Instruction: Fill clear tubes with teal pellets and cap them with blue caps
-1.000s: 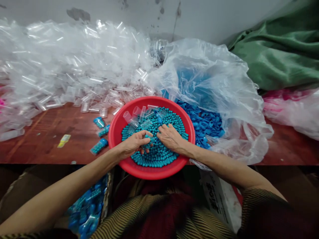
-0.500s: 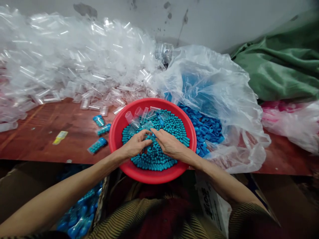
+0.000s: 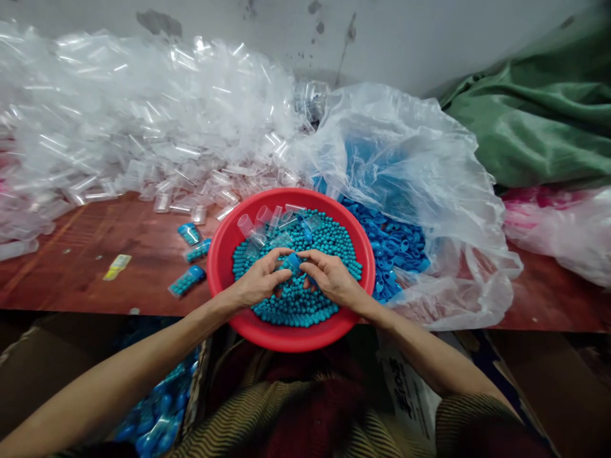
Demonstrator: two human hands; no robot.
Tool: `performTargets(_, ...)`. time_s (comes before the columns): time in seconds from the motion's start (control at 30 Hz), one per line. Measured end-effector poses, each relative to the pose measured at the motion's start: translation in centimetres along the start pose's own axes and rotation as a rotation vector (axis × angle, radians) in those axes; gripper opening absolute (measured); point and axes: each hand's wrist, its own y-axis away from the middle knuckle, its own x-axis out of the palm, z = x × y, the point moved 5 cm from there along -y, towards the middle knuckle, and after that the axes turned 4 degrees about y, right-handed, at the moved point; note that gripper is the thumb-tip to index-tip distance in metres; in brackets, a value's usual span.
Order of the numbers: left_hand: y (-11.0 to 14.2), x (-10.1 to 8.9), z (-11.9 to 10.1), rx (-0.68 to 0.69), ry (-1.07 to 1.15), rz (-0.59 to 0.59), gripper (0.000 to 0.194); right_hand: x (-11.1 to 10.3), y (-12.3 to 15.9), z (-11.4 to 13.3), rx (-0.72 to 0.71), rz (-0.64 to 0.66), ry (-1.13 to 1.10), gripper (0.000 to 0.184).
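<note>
Over a red basin [image 3: 222, 254] of small blue-green beads [image 3: 305, 312], my two hands meet. My left hand [image 3: 262, 278] is closed around a small clear tube, mostly hidden by its fingers. A blue cap [image 3: 294, 261] shows at the tube's end, between both hands. My right hand [image 3: 331, 277] is closed, with thumb and fingertips on the cap; a bit of blue also shows under its fingers. Several empty clear tubes [image 3: 245, 224] lean on the beads at the basin's back left. One blue-capped tube [image 3: 307, 234] lies among the beads there.
Left of the basin, several filled, capped tubes [image 3: 187, 281] and a yellow-and-white wrapper [image 3: 117, 267] lie on the red-brown table [image 3: 86, 286]. Behind is a large heap of clear tubes [image 3: 157, 114]. Loose blue caps [image 3: 389, 245] spill from a plastic bag [image 3: 458, 210] at right. Below left, a box holds blue-capped tubes [image 3: 160, 413].
My right hand has shifted slightly right and its fingers have bent, so the blue cap now shows between the hands. My left hand stays nearly in place.
</note>
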Motion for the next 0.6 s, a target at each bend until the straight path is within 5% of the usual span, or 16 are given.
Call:
performTargets(0.17,0.24,-0.14,-0.31,0.030,0.000,-0.009,0.050,-0.17,0.56,0.63,-0.071,0.039,0.106,0.028)
performTargets(0.6,0.17,-0.38,0.19,0.117,0.003,-0.052,0.051,0.40,0.25,-0.32,0.002,0.085,-0.199,0.017)
